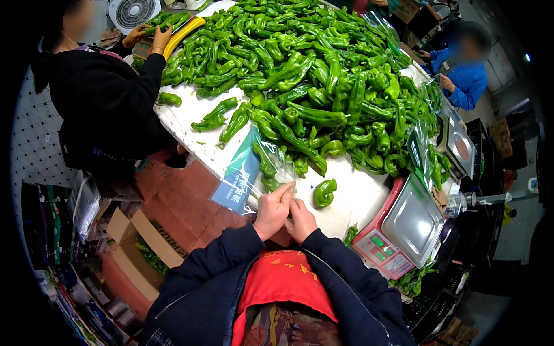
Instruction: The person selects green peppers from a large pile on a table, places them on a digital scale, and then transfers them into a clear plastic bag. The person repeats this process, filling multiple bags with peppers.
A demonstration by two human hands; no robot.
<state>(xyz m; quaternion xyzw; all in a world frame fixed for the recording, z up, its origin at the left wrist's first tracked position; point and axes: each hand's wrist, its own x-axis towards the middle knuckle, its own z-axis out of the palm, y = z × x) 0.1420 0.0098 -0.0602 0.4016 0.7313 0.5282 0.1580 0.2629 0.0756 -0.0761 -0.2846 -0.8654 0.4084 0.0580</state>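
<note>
At the table's near edge my left hand (272,211) and my right hand (300,221) meet, fingers pinched at the open end of a clear plastic bag (238,180) with a blue-green printed panel. Green peppers show through the bag's clear side. The bag lies flat on the white tabletop (340,214), to the left of and beyond my hands. A curled green pepper (325,193) rests alone just right of them. Beyond spreads a large heap of long green peppers (311,86). My fingertips partly hide the bag's edge.
A red scale (378,251) with a steel pan stands to my right, a second scale (459,147) behind it. An open cardboard box (135,254) holds peppers at lower left. A person in black (107,98) works at left, another in blue (464,75) at far right.
</note>
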